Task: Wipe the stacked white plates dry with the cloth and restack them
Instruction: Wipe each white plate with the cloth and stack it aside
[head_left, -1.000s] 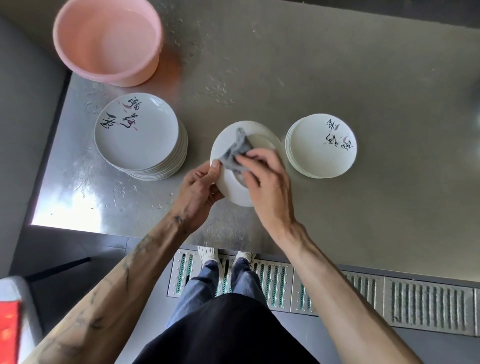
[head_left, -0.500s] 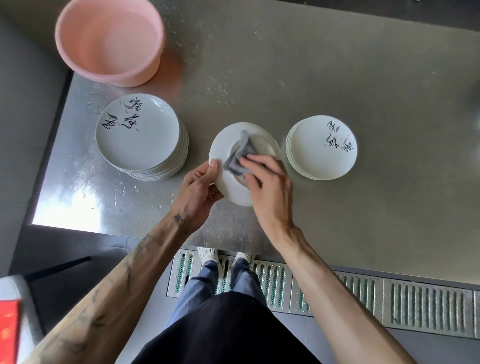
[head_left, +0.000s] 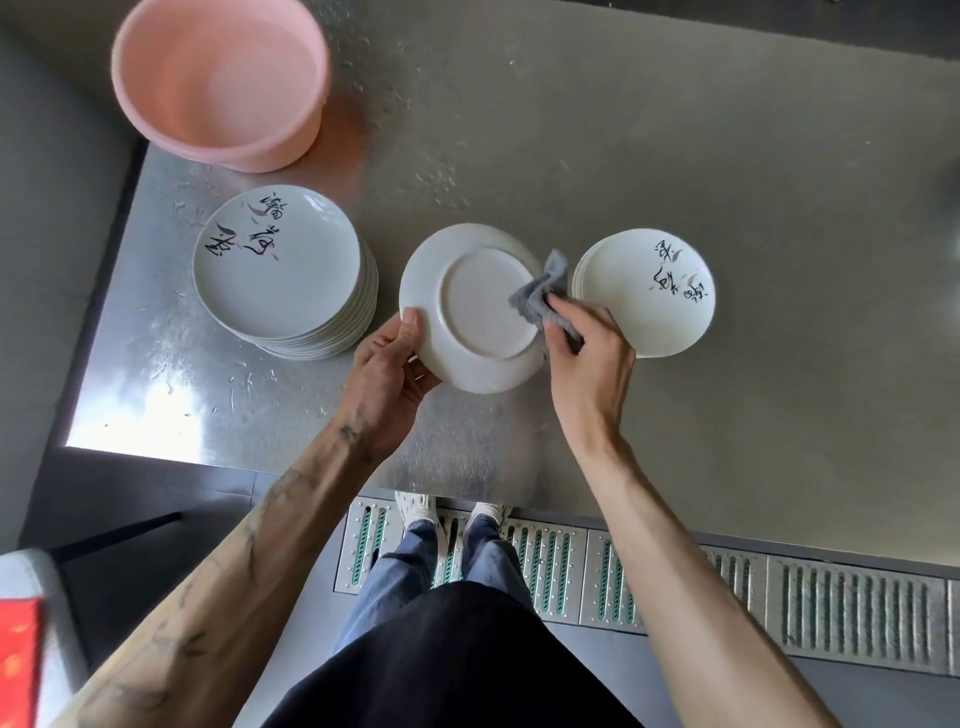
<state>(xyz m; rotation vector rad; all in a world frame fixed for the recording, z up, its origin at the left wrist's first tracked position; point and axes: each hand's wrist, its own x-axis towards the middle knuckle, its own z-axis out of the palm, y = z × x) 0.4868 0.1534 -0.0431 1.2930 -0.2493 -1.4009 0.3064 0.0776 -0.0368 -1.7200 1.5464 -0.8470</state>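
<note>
My left hand (head_left: 387, 364) grips the near-left rim of a white plate (head_left: 470, 306), held above the steel counter with its underside and foot ring facing me. My right hand (head_left: 589, 353) holds a grey cloth (head_left: 545, 296) against the plate's right edge. A tall stack of white plates (head_left: 283, 270) with black brush lettering stands to the left. A lower stack of the same plates (head_left: 647, 291) stands to the right, partly behind my right hand.
A pink plastic basin (head_left: 221, 78) sits at the counter's far left. Water drops and specks lie on the steel counter (head_left: 675, 130). The counter's near edge runs just below my wrists, above a floor drain grate (head_left: 779, 597) and my feet.
The cloth slid from the plate's centre to its right edge with my right hand. The underside of the plate now shows in full. My left hand kept its grip on the rim.
</note>
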